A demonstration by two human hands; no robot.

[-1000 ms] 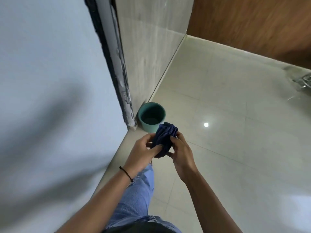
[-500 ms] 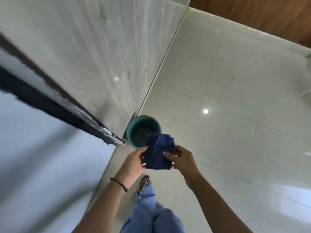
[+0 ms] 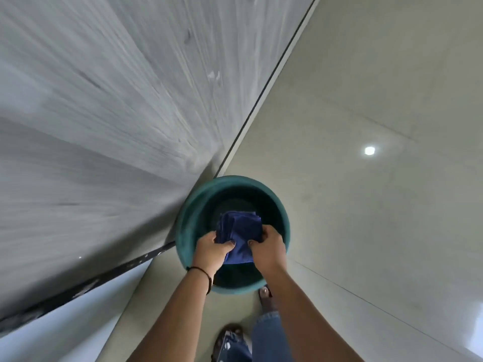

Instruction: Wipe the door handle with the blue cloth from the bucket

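Both my hands grip the folded blue cloth (image 3: 239,235) over the mouth of the teal bucket (image 3: 192,212). My left hand (image 3: 212,250) pinches its left edge, fingers (image 3: 230,244) curled onto the fabric; my right hand (image 3: 268,248) clamps the right edge. The cloth's far end extends beyond my fingertips. The bucket stands on the tiled floor (image 3: 366,218), against the grey wall (image 3: 104,126). A black band (image 3: 202,270) circles my left wrist.

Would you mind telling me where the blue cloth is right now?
In the head view, the cloth is low and centre, held between the left hand and right hand over the open green bucket by the wall.
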